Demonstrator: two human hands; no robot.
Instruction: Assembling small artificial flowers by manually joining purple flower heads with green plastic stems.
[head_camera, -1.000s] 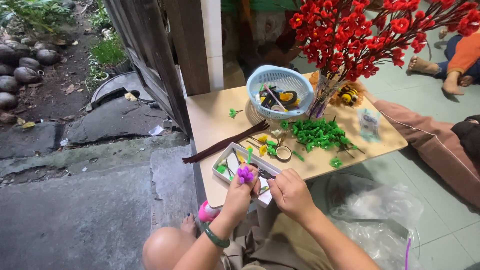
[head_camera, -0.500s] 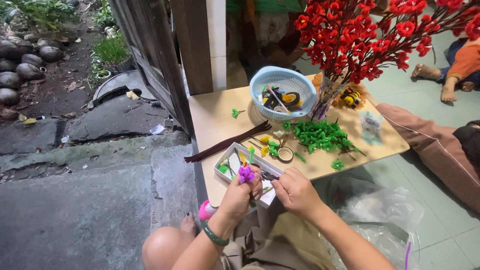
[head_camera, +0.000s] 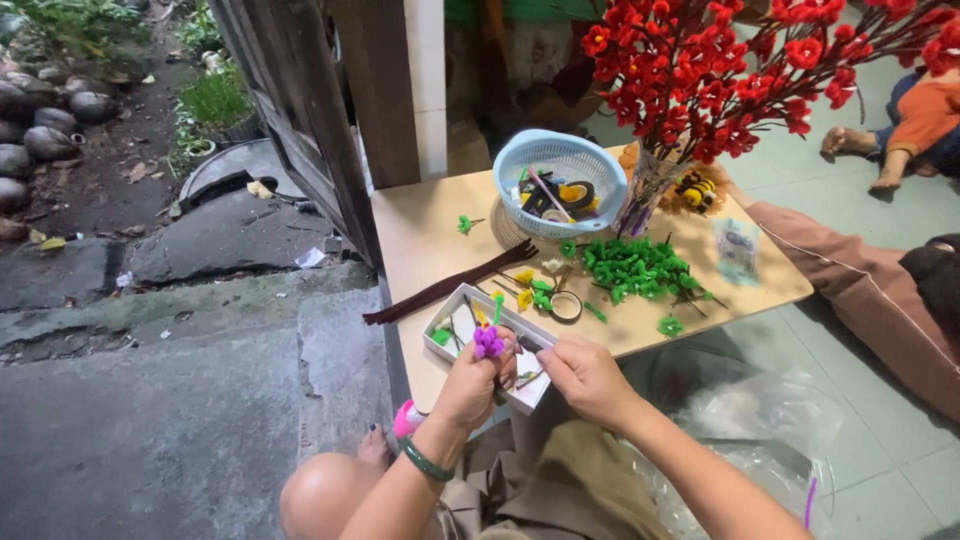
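- Hands first: we see the left hand (head_camera: 470, 385) closed around a small purple flower (head_camera: 488, 343), which pokes up above the fingers.
- The right hand (head_camera: 585, 378) is pinched shut at its fingertips, just at 3 o'clock of the flower; what it grips is too small for us to tell.
- Both hands hover over the near edge of a white tray (head_camera: 455, 310) holding bits of green and yellow.
- The tray lies on a pale desk (head_camera: 420, 230), at its 6 o'clock edge.
- At 12 o'clock of the tray we see dark brown stems (head_camera: 450, 285) lying flat, and at 2 o'clock a heap of green pieces (head_camera: 635, 268).
- Farther off at 1 o'clock stands a light blue basket (head_camera: 560, 180), beside a vase of red blossoms (head_camera: 720, 70).
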